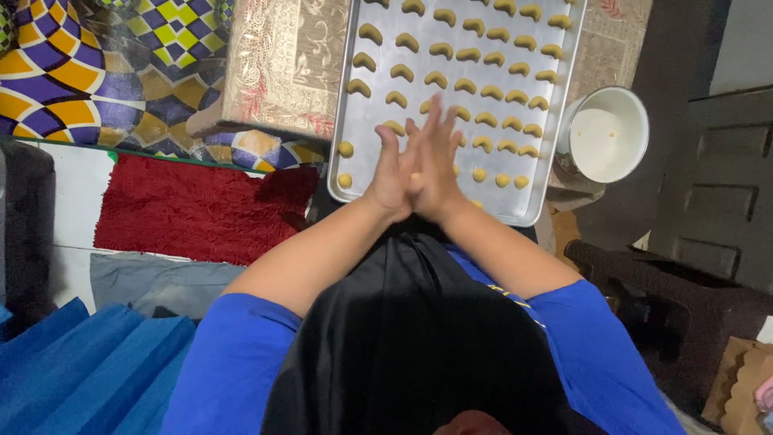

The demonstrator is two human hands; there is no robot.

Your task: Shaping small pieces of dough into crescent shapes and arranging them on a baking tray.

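While my left hand (392,173) and right hand (439,165) press flat together, rolling a dough bit (415,176) between the palms, the baking tray (354,97) beneath shows rows of crescent cookies (451,84) shaped and small balls (346,149) along its near edge unshaped. A white bowl (608,133) sits just right; bare tray remains at the near-left corner.

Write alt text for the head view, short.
Seen from above, a person presses the left hand and right hand together, palms rolling a bit of dough, over a metal baking tray lined with rows of crescent dough pieces. A white bowl sits right of the tray.
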